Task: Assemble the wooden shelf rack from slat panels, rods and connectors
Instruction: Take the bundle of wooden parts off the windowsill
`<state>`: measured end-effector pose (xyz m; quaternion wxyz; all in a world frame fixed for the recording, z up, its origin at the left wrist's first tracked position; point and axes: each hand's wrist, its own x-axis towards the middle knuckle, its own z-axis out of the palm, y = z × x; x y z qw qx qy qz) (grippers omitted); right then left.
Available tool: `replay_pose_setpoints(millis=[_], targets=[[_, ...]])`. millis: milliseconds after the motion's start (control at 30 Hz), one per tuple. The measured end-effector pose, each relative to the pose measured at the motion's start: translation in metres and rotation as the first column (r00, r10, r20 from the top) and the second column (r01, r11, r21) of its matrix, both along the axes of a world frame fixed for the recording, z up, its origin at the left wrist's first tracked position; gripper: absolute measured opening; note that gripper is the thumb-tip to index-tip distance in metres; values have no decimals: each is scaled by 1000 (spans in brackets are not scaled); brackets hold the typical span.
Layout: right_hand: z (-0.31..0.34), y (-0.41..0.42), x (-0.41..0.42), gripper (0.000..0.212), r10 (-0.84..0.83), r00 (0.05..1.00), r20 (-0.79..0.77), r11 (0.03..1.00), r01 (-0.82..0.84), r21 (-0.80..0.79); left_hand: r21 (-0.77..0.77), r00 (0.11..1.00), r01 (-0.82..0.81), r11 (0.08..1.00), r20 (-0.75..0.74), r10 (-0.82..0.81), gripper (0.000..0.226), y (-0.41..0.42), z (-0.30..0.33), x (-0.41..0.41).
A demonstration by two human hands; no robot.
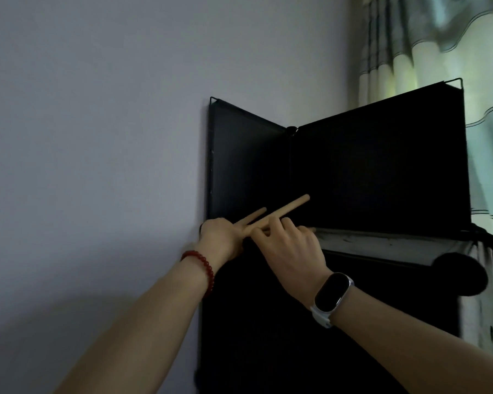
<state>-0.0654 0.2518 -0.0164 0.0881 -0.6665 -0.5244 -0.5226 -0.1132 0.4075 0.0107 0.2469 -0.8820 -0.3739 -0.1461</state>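
Two pale wooden rods cross just above the top of a black cabinet. My left hand, with a red bead bracelet on the wrist, grips the shorter-looking rod, which points up and to the right. My right hand, with a smartwatch on the wrist, holds the longer rod with its fingers curled over it. The two hands touch where the rods meet. A small pale tip shows beside my right fingers; what it belongs to is unclear. No slat panels or connectors are in view.
A black panel cabinet stands in the room corner. Two upright black panels rise from its top, joined at a round connector. A plain wall is on the left and a curtain on the right.
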Motion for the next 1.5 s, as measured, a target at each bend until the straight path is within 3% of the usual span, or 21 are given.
replay_pose_setpoints(millis=[100, 267, 433, 533, 700, 900, 1033, 1167, 1267, 1333, 1500], targets=[[-1, -8, 2, 15, 30, 999, 22, 999, -30, 16, 38, 987, 88, 995, 134, -92, 56, 2, -12, -4], [1, -25, 6, 18, 42, 999, 27, 999, -42, 11, 65, 913, 70, 995, 398, -90, 63, 2, -36, -22], [17, -37, 7, 22, 59, 998, 9, 998, -59, -38, 109, 772, 149, 983, 608, -185, 65, -23, -37, -40], [33, -49, 5, 24, 159, 987, 9, 986, -160, 52, 112, 661, 207, 972, 717, -223, 65, -48, -26, -42], [58, -99, 17, 32, 301, 953, -17, 935, -292, 200, 66, 544, 244, 967, 817, -193, 66, -102, -4, -43], [82, -214, 53, 37, 428, 903, 37, 823, -406, 398, 193, 384, 367, 910, 860, -337, 65, -215, 29, -6], [77, -322, 100, 38, 437, 897, 59, 783, -412, 465, 245, 362, 446, 861, 830, -424, 64, -317, 32, 45], [48, -429, 151, 32, 382, 924, 24, 764, -330, 554, 251, 372, 528, 811, 791, -487, 61, -412, 10, 102], [12, -518, 190, 30, 220, 974, -60, 823, -152, 548, 200, 363, 641, 741, 771, -523, 58, -488, -24, 154], [-23, -578, 217, 29, 86, 982, -169, 862, 13, 507, 126, 414, 695, 708, 735, -537, 54, -538, -56, 189], [-124, -711, 264, 21, -186, 836, -517, 870, 384, 308, -81, 500, 824, 561, 569, -653, 35, -645, -154, 267]])
